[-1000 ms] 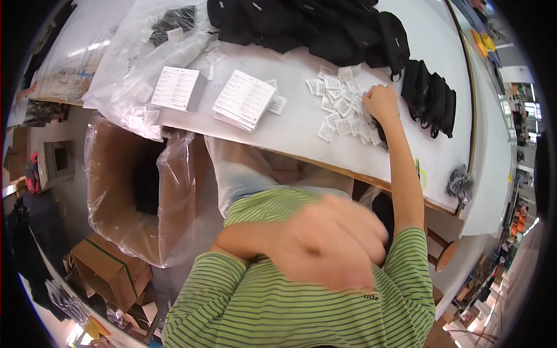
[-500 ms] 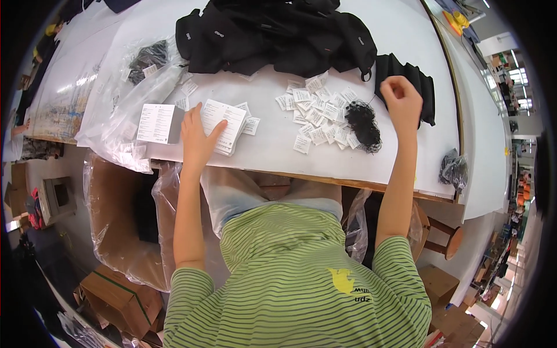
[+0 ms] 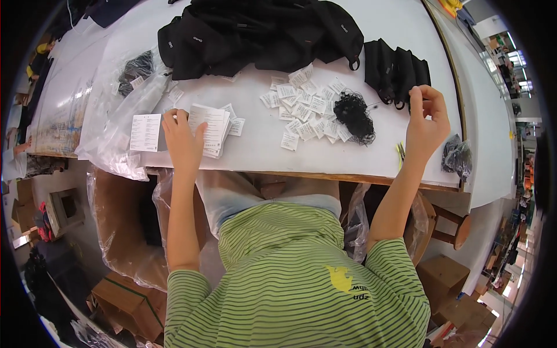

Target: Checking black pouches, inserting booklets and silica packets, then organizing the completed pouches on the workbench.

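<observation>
My left hand [image 3: 183, 142] lies flat, fingers spread, on a stack of white paper tags [image 3: 213, 129] near the table's front edge. My right hand [image 3: 426, 119] is raised over the table's right part, thumb and fingers pinched together; I see nothing between them. It is just in front of a row of folded black garments [image 3: 397, 69]. A tangle of black strings [image 3: 354, 115] lies left of that hand, beside several loose white tags [image 3: 301, 107]. A heap of black garments [image 3: 261, 32] fills the far side of the white table [image 3: 261, 156].
Clear plastic bags [image 3: 110, 124] and a white card [image 3: 145, 132] lie at the table's left. A small black bundle in plastic [image 3: 456, 156] sits at the right edge. Below the table stand a plastic-lined cardboard box [image 3: 127, 232], smaller boxes [image 3: 125, 301] and a wooden stool [image 3: 449, 226].
My left hand came up from my lap and settled on the tag stack. My right hand moved from the tags and strings rightward toward the folded garments and lifted.
</observation>
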